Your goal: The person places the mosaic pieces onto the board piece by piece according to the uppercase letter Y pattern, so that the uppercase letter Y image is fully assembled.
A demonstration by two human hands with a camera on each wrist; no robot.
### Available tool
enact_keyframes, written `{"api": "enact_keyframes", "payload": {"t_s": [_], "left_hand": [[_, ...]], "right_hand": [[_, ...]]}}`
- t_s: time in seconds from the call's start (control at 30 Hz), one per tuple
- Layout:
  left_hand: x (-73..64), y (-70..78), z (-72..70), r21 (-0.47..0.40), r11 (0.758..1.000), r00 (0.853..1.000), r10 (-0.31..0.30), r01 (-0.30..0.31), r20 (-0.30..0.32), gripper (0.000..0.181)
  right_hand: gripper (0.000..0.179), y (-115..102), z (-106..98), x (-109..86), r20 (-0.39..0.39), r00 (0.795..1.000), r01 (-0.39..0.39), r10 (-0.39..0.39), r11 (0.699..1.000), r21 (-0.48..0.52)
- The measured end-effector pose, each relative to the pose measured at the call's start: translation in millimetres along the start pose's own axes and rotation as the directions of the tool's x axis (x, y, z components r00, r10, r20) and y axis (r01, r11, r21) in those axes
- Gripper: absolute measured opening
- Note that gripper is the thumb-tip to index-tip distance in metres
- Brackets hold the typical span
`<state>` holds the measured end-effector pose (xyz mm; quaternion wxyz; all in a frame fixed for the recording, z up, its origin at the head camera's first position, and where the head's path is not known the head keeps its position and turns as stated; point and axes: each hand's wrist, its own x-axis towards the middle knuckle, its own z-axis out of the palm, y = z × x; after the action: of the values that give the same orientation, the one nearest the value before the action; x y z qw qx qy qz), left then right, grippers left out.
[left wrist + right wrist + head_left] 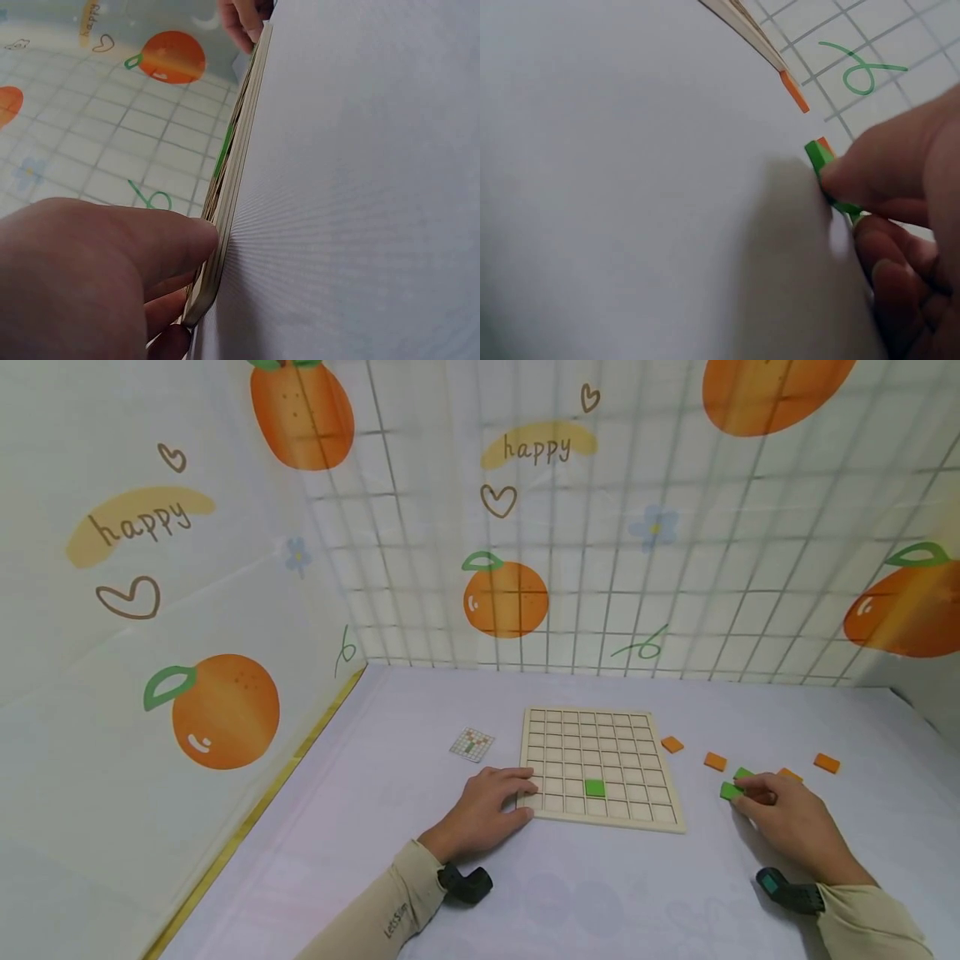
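Table (562, 910) is bearing everything; gridded board (585, 753) is lying flat near the middle. Left hand (483, 810) is holding the board's near-left corner, partly spread, fingers bent. Right hand (795, 822) is pinching narrowly on a green tile (728, 792) right of the board; lifted or not, can't tell. Pattern card (472, 745) is lying left of the board. Orange tile (672, 744) is lying just beside its right edge. Seated green tile (595, 788) is occupying one cell. Step: seemingly picking up a tile; next move is probably calling for lifting it across and seating it per the card.
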<state>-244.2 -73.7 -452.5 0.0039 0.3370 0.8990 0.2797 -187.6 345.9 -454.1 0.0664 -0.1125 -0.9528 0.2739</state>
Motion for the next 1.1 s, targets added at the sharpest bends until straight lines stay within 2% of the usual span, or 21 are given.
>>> {"api": "enact_keyframes", "payload": {"t_s": [0.5,1.1], "left_hand": [[-0.7,0.6,0.1,0.014,1.0,1.0,-0.004,0.004,0.0,0.033],[0.6,-2.0,1.4,0.02,1.0,1.0,0.009,-0.009,-0.005,0.032]], "right_hand": [[0.039,-0.9,4.3,-2.1,-0.049,0.998,-0.042,0.044,0.998,0.046],[0.036,-1.0,4.2,-2.4,-0.072,0.997,-0.028,0.032,0.998,0.056]]}}
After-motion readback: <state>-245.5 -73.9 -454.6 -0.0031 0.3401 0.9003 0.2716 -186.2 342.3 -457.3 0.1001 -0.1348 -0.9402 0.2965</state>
